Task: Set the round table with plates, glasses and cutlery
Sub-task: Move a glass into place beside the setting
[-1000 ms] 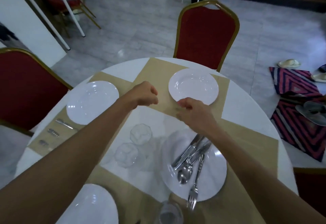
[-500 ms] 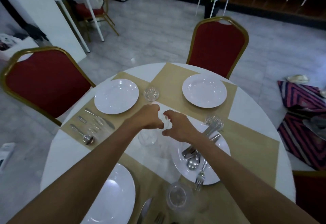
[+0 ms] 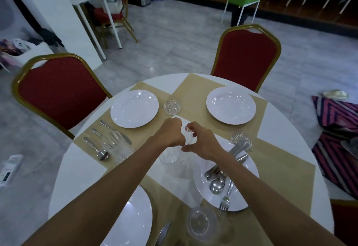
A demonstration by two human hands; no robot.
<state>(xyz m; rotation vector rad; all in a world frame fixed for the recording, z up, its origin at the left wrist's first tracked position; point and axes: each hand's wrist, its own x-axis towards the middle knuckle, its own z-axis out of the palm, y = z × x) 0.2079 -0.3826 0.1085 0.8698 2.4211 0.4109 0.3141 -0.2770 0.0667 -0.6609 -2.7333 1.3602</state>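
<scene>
My left hand (image 3: 170,132) and my right hand (image 3: 202,142) meet over the middle of the round table (image 3: 286,121). Both are closed around one clear glass (image 3: 188,135) held between them. A second clear glass (image 3: 168,156) stands just beneath my left wrist. White plates lie at the far left (image 3: 134,108), far right (image 3: 231,105) and near left (image 3: 133,218). The near right plate (image 3: 246,191) carries a pile of cutlery (image 3: 217,176). Other glasses stand at the far middle (image 3: 172,107), beside the cutlery plate (image 3: 241,140) and at the near edge (image 3: 201,224).
A knife (image 3: 116,131), fork (image 3: 96,132) and spoon (image 3: 96,149) lie on the tan placemat beside the far left plate, with a blurred glass (image 3: 118,148) next to them. Red chairs stand at the left (image 3: 58,92) and far side (image 3: 246,58). Striped mats (image 3: 335,149) lie on the floor at right.
My hands drew back from the far right plate to the table's middle and closed on a glass. The view tilted up, showing more of the room.
</scene>
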